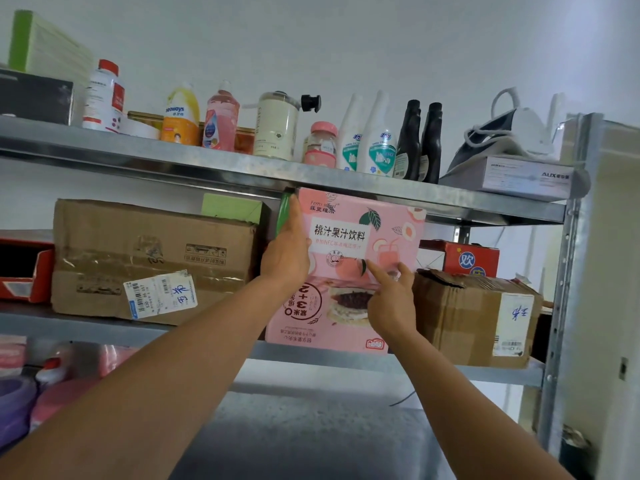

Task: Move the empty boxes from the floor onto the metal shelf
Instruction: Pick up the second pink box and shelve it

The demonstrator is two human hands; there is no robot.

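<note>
A carton (152, 258) is sitting left of the pink box (363, 237) on the shelf (86, 325). The left hand (285, 258) is lying flat along the box's left edge; the right hand (391, 299) is pressing its front, forefinger straight. The box is likely being seated, calling next for a square push inward.

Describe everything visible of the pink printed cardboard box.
The pink cardboard box stands upright on the metal shelf between two brown cartons, top just under the tier above. Its front shows peaches, leaves, Chinese text; its left side is green. The left hand presses its left edge; the right hand touches its front with a forefinger.
</note>
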